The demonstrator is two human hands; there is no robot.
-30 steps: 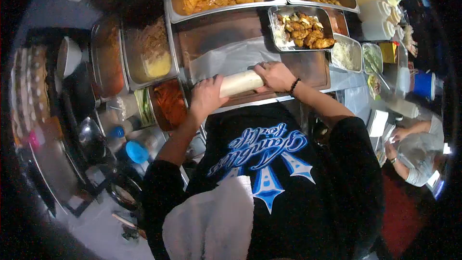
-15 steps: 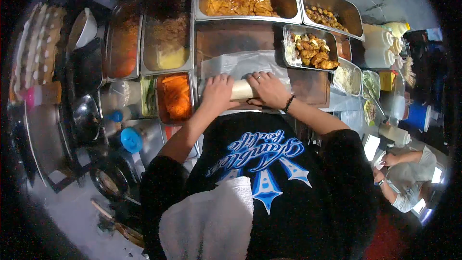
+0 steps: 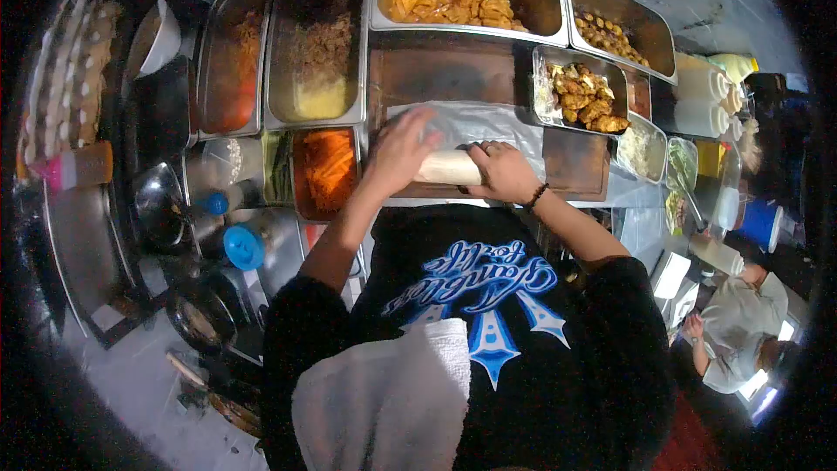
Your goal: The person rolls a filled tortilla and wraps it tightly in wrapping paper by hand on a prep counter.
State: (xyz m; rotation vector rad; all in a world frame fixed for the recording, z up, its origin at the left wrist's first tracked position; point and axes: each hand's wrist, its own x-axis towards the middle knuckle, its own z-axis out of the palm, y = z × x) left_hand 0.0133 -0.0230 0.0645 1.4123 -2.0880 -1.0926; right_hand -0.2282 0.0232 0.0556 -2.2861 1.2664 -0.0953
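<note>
A pale, wrapped roll point(image 3: 449, 167) lies across the near edge of a clear plastic sheet point(image 3: 488, 125) on a brown board point(image 3: 575, 157). My right hand point(image 3: 507, 174), with a dark beaded bracelet at the wrist, is closed over the roll's right end. At the left end is my left hand point(image 3: 403, 153), its fingers raised, apart and blurred by motion; its palm side is hidden. Beyond the right hand, a tray of browned meat pieces point(image 3: 582, 98) rests on the board's far right part.
Metal pans of orange shreds point(image 3: 327, 166), yellow and brown filling point(image 3: 321, 96) and orange chips point(image 3: 453, 7) border the board. White squeeze bottles point(image 3: 702, 100) stand right. A blue-lidded container point(image 3: 244, 247) is at left. Another person point(image 3: 741, 327) is at lower right.
My left hand's fingers have lifted and spread from the roll they were pressing on. My right hand stays on the roll. The tray and pans appear shifted rightward as the view moved.
</note>
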